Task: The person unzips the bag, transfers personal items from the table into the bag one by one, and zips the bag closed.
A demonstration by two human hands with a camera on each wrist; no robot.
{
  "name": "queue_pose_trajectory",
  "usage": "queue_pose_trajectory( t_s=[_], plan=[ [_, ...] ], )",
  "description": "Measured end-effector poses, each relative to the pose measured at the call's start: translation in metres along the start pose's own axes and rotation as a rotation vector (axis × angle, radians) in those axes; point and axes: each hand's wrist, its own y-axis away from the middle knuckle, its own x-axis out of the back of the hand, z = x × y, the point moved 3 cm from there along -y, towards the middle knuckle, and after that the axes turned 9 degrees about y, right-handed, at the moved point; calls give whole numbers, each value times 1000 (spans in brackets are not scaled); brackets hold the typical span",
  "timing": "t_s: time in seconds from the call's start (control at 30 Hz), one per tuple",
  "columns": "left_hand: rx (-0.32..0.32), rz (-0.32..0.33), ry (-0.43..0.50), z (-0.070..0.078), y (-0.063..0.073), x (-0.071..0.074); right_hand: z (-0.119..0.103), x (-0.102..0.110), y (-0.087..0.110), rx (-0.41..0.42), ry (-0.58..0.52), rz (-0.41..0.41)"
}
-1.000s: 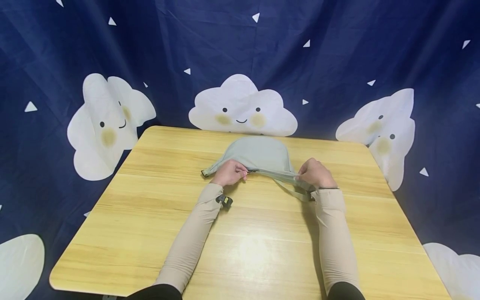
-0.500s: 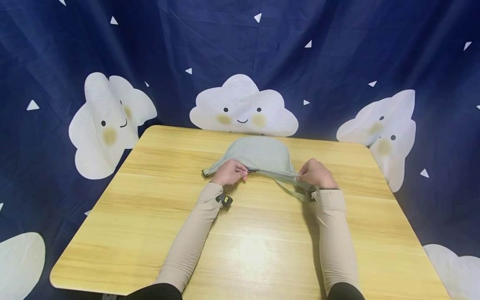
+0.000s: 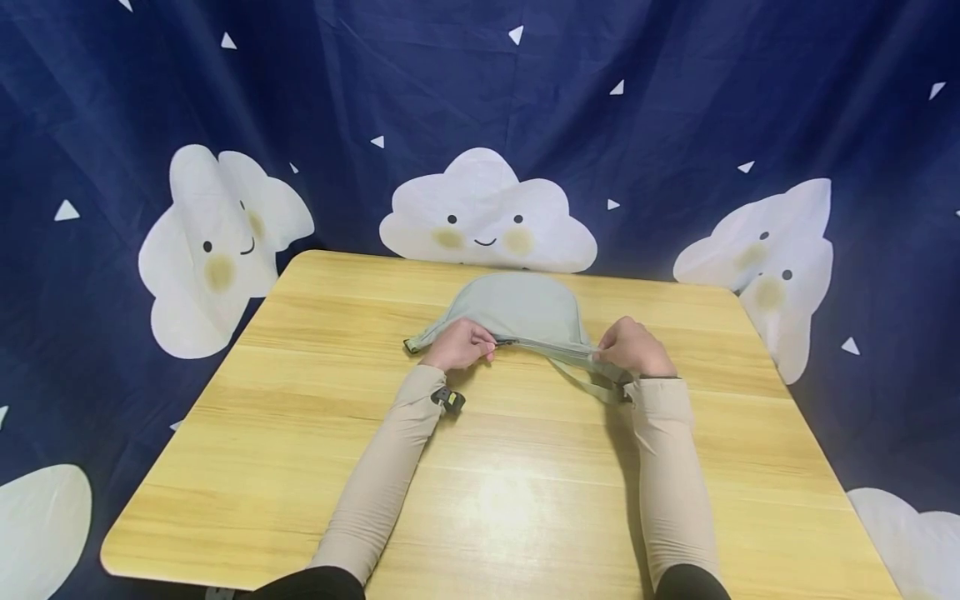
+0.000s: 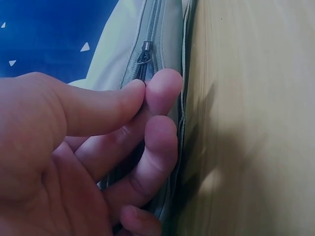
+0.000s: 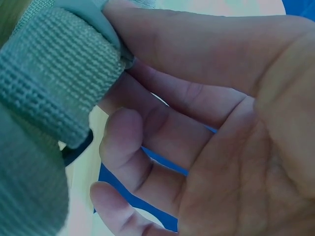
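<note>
A pale grey-green waist bag [image 3: 521, 304] lies near the far edge of the table, its zipped side facing me. My left hand [image 3: 456, 345] is at the zip's left part. In the left wrist view, its thumb and index finger pinch the zipper pull just below the dark slider [image 4: 146, 47]; the pull's end is hidden between the fingertips. My right hand [image 3: 636, 347] pinches the bag's right end between thumb and fingers. Close to that hand, the right wrist view shows a folded webbing strap [image 5: 59, 73], with a dark edge of hardware below it.
The bag's strap [image 3: 581, 382] loops on the near side by the right hand. A dark buckle end [image 3: 409, 346] sticks out at the bag's left. The wooden table [image 3: 285, 450] extends toward me. A dark blue curtain [image 3: 337, 100] with clouds hangs behind it.
</note>
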Motion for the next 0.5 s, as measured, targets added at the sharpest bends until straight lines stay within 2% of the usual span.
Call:
queue_pose_trajectory(
  t_s=[0.27, 0.5],
  plan=[
    [8, -10, 7, -1, 1, 1, 0, 0, 2, -8, -14, -8],
    [11, -12, 82, -1, 3, 6, 0, -1, 1, -6, 1, 1]
  ],
)
